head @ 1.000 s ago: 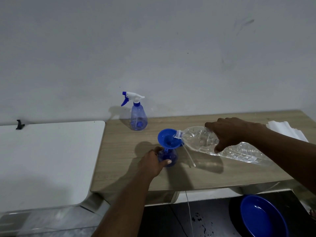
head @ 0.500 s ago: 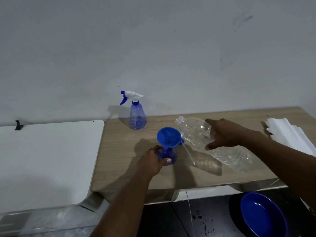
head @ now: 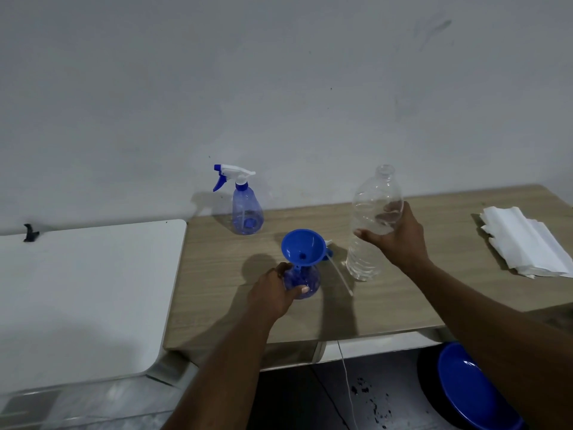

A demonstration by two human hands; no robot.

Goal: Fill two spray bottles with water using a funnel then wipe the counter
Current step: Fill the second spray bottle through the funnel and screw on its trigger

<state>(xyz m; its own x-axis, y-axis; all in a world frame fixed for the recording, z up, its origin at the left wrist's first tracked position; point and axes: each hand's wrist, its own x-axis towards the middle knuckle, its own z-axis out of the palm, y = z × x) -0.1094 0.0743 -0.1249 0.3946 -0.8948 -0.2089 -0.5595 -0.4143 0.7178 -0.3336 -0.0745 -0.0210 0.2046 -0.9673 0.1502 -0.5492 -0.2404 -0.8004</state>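
A blue funnel (head: 304,247) sits in the neck of an open blue spray bottle (head: 305,282) on the wooden counter (head: 403,302). My left hand (head: 273,293) grips that bottle's body. A clear plastic water bottle (head: 370,225) stands upright on the counter to the right, looking empty, and my right hand (head: 392,237) is wrapped round its middle. A second blue spray bottle (head: 246,209) with its white and blue trigger head on stands near the wall. The removed spray head with its white tube (head: 339,271) lies behind the funnel.
A stack of white paper towels (head: 524,243) lies at the counter's right end. A white tabletop (head: 80,293) adjoins the counter on the left. A blue basin (head: 474,389) sits on the dark floor below at the right.
My right hand has swung the clear bottle away from the funnel, from a tilted pouring pose to upright on the counter. My left hand has kept its hold on the spray bottle.
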